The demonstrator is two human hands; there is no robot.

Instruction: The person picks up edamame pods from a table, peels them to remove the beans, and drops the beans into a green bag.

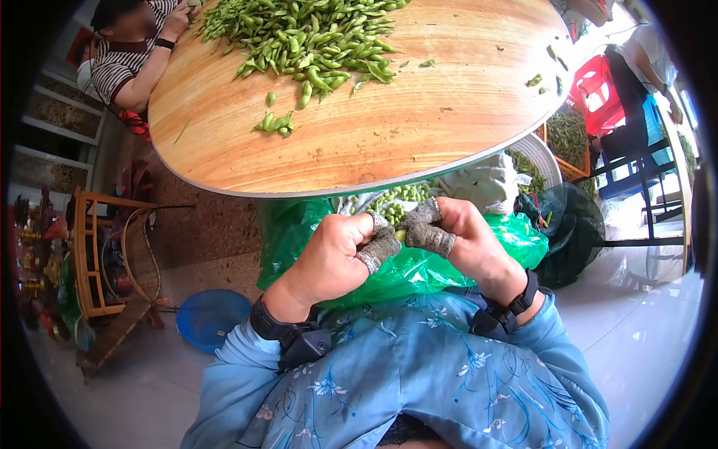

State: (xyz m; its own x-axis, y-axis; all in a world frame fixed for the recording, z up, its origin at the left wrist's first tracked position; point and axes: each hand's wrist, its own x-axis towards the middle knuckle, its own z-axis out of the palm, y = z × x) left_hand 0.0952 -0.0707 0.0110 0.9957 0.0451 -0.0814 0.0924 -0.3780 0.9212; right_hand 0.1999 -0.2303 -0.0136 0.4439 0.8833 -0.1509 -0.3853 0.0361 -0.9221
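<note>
Left hand [336, 251] and right hand [477, 243] together pinch a mostly hidden green pod [401, 235] above green plastic [407, 273], a wooden table [351, 146] beyond them.

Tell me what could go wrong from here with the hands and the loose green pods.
The small yellow-green bean or pod pinched between the left hand and the right hand could slip out and drop. The grey-brown, fabric-like finger wraps might loosen or dull the feel of the grip. The loose green pods near the far right edge of the rounded, light-brown wooden table might get nudged off.
</note>
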